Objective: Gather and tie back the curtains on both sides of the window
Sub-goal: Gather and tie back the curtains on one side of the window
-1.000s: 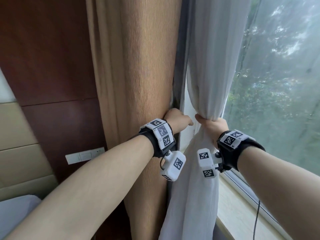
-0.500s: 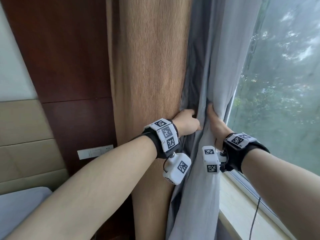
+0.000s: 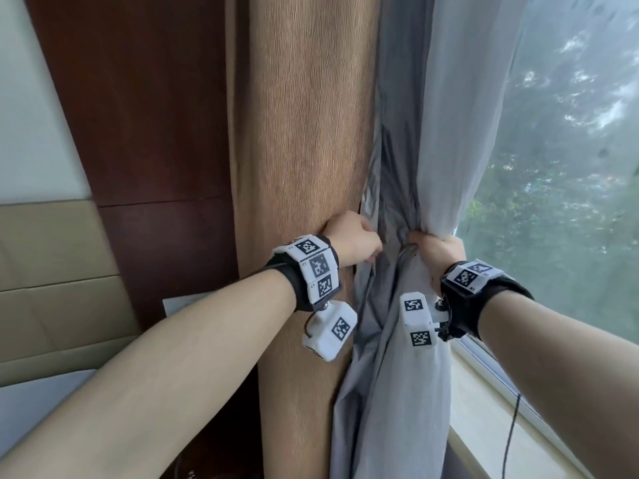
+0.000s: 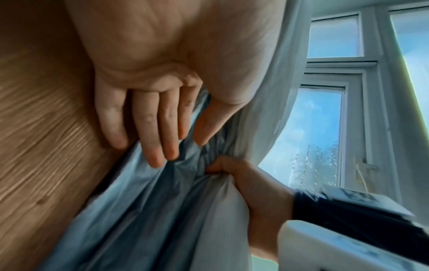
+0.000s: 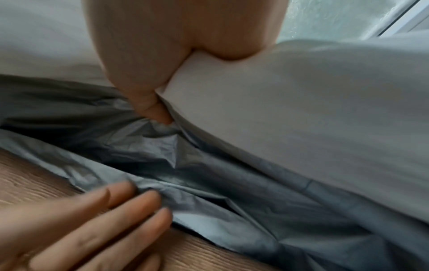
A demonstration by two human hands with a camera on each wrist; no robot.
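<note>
A brown ribbed curtain (image 3: 304, 133) hangs in the middle, with a grey lining (image 3: 394, 167) and a white sheer curtain (image 3: 460, 115) to its right. My right hand (image 3: 437, 252) grips the sheer and part of the lining in one bunch at waist height; the wrist views show the fist (image 4: 250, 183) and the thumb (image 5: 148, 102) digging into the folds. My left hand (image 3: 352, 242) is at the brown curtain's right edge, fingers (image 4: 162, 128) straight and lying on the grey lining (image 4: 139, 210). The same fingers (image 5: 104, 220) show flat in the right wrist view.
The window glass (image 3: 570, 167) is at the right, with a pale sill (image 3: 484, 426) below it and a thin black cable (image 3: 511, 426) hanging across. Dark wood panelling (image 3: 138, 98), a padded beige headboard (image 3: 52, 271) and a white switch plate (image 3: 179, 302) lie to the left.
My right hand, flat against the fabric half a second ago, has closed round a bunch of sheer and grey lining. My left hand has stayed at the brown curtain's edge.
</note>
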